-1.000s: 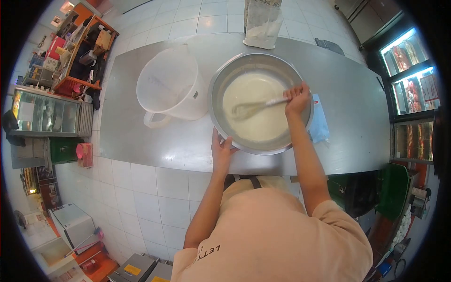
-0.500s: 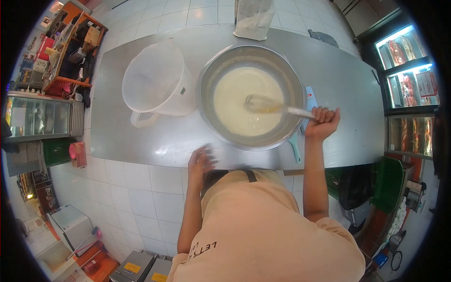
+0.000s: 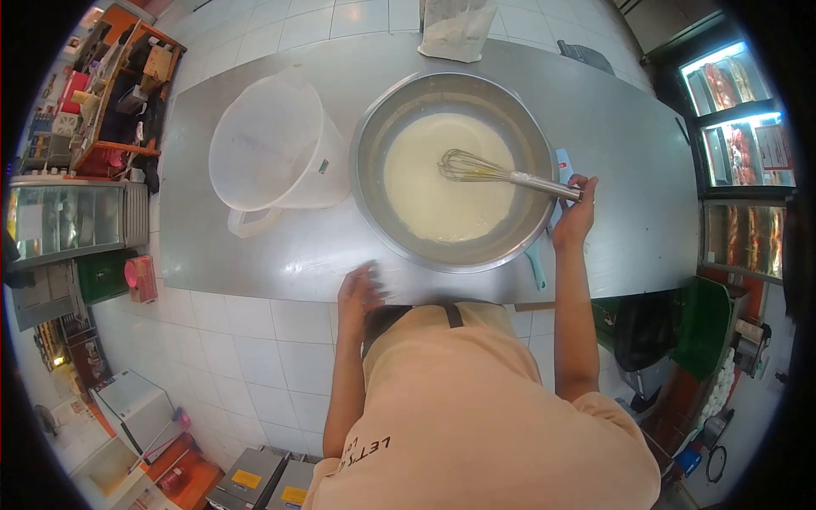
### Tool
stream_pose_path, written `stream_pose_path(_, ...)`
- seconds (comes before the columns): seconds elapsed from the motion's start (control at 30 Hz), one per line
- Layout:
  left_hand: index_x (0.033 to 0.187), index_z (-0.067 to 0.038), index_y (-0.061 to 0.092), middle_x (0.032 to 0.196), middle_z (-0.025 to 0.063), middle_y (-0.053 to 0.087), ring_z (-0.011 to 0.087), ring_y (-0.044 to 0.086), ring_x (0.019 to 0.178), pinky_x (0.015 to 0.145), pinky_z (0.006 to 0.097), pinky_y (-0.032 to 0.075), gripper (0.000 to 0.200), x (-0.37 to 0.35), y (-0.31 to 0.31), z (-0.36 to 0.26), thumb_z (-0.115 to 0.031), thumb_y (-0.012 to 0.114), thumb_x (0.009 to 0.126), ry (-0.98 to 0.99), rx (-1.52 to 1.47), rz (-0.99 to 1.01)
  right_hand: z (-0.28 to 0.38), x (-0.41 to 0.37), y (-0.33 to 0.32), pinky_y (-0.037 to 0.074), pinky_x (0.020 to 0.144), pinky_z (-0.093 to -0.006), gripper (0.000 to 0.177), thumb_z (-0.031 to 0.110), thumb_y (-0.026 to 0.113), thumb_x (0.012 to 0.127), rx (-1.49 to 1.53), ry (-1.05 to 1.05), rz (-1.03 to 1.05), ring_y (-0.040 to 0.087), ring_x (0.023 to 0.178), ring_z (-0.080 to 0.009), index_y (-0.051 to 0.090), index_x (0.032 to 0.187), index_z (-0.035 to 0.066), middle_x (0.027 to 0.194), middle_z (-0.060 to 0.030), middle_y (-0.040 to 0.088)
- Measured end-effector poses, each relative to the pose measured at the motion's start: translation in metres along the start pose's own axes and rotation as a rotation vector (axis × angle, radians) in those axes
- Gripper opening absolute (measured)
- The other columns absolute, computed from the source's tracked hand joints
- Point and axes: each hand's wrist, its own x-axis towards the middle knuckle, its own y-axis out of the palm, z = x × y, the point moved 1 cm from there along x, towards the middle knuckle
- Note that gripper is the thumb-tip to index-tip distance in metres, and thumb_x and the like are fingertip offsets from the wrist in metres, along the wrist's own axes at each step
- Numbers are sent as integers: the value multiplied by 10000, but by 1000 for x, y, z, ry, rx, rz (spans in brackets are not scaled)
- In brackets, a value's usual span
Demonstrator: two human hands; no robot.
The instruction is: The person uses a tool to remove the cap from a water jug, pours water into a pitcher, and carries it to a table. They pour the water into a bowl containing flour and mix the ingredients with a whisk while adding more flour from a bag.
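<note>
A large metal bowl (image 3: 371,195) holding pale yellow batter (image 3: 425,200) sits on the steel table. In my right hand (image 3: 575,212), at the bowl's right rim, is the handle of a wire whisk (image 3: 484,172); its wires lie over the batter. My left hand (image 3: 361,291) hangs at the table's front edge, holding nothing, its fingers apart and slightly blurred. Left of the bowl stands a translucent plastic pitcher (image 3: 272,144) with its handle toward me.
The steel table (image 3: 629,221) bears a clear bag of white powder (image 3: 457,32) at its far edge. A teal-handled tool (image 3: 535,268) and a light blue item (image 3: 563,166) lie right of the bowl. Lit display fridges (image 3: 744,123) stand at the right.
The whisk is no longer blurred and its wires show clearly. My right hand has shifted slightly, and its grip on the handle looks looser.
</note>
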Motion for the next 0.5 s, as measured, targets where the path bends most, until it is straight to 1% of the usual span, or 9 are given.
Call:
stream_pose_path(0.03,1187,-97,529,1010,13,557,88,506,781,639,243,504,335,1,0,1,-268,519,899,-5,6,-3,3,-4,0,288,991,-396,454,454,429,919,-101,97,-25,392,1148,-236,500,1138,63,1171,-87,460)
stream_pose_path(0.07,1187,-97,529,1010,13,557,88,506,781,639,243,504,335,1,1,1,-268,519,899,-10,4,-4,-1,0,-6,288,991,-396,454,454,429,919,-106,99,-25,392,1148,-236,500,1138,63,1171,-87,460)
stream_pose_path(0.13,1190,-99,529,992,18,557,92,510,783,635,247,501,338,1,3,-4,-275,515,901,-33,34,-3,-11,10,-18,280,892,-434,342,457,449,897,-32,174,43,401,896,-157,535,1020,149,993,16,473)
stream_pose_path(0.23,1189,-96,528,973,26,558,99,520,779,632,253,500,340,6,0,-1,-281,511,904,-69,31,-23,0,24,-26,307,853,-391,344,432,485,875,-16,105,-97,400,905,-146,534,1053,142,1006,14,477)
stream_pose_path(0.27,1189,-96,528,973,26,558,99,520,779,632,253,500,340,6,-2,-1,-281,511,904,-66,28,-26,5,31,-24,307,853,-391,344,432,485,875,-14,104,-92,400,905,-146,534,1053,142,1006,14,477)
stream_pose_path(0.33,1184,-93,531,952,32,556,107,530,782,638,259,504,342,5,-2,-3,-288,507,903,-58,25,-55,28,50,-11,327,824,-344,351,406,493,869,-214,-373,-301,404,880,-138,528,1103,147,961,13,492)
stream_pose_path(0.4,1167,-86,533,900,12,528,98,524,758,632,269,517,330,6,-5,0,-285,514,904,-42,16,-67,54,77,27,378,839,-338,293,302,522,876,-311,-475,-206,483,996,-161,542,1111,128,1092,-30,532)
stream_pose_path(0.47,1149,-79,535,849,-8,500,89,518,734,627,279,529,319,5,-7,-1,-283,521,904,-31,18,-74,69,95,95,393,810,-305,230,220,608,825,-478,-568,104,517,950,-165,585,1024,107,1026,-32,559)
stream_pose_path(0.5,1145,-78,536,847,-9,502,89,519,733,626,278,530,318,3,-6,-4,-285,521,904,-35,16,-76,75,99,133,411,819,-294,241,158,668,767,-639,-828,231,522,978,-188,603,991,97,1036,-38,571)
